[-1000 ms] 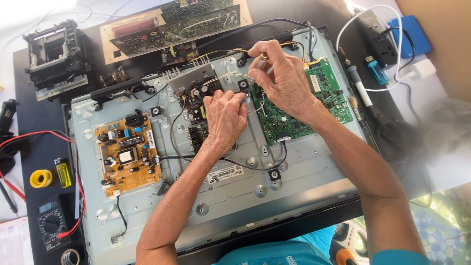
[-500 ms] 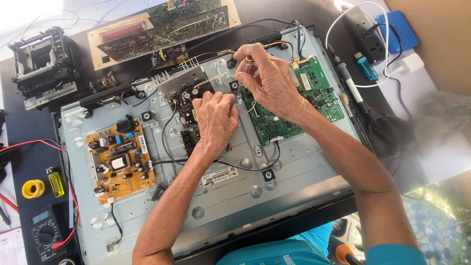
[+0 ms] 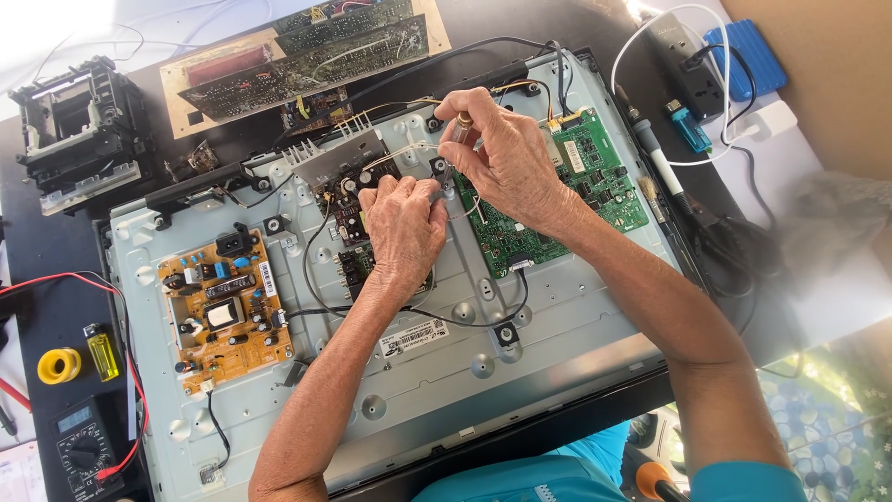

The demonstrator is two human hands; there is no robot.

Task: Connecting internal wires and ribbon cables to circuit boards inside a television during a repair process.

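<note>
Metal chassis [image 3: 520, 372] nearer; right hand [image 3: 506, 158] unmoved.

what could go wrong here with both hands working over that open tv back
The tool tip in the right hand sits close to the green circuit board; a slip might scratch it. The left hand rests over the dark board, so it could press components. Thin loose wires near the fingers might snag.

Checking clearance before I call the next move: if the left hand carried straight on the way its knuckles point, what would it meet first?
Probably the right hand: the left hand points up and slightly right, toward the small tool held there. Depth is unclear.
</note>
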